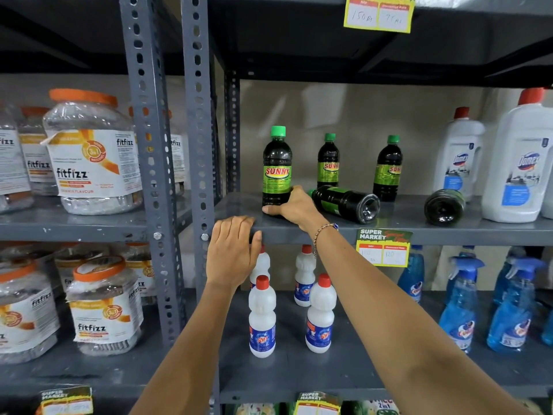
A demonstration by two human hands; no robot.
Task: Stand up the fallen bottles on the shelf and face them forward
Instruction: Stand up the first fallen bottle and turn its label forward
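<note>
Gripping an upright green-capped Sunny bottle, the right hand closes round its base; left hand lies open on the shelf edge.

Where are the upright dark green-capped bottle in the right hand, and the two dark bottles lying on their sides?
Upright dark green-capped bottle (277, 172): head view, label.
Nearer fallen dark bottle (347, 202): head view, body.
Farther fallen dark bottle (444, 206): head view, base.

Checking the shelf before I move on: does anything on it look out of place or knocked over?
Yes. Two dark green-capped bottles lie on their sides: one beside the right hand, another near the white jug. The two standing at the back have labels turned partly sideways.
</note>
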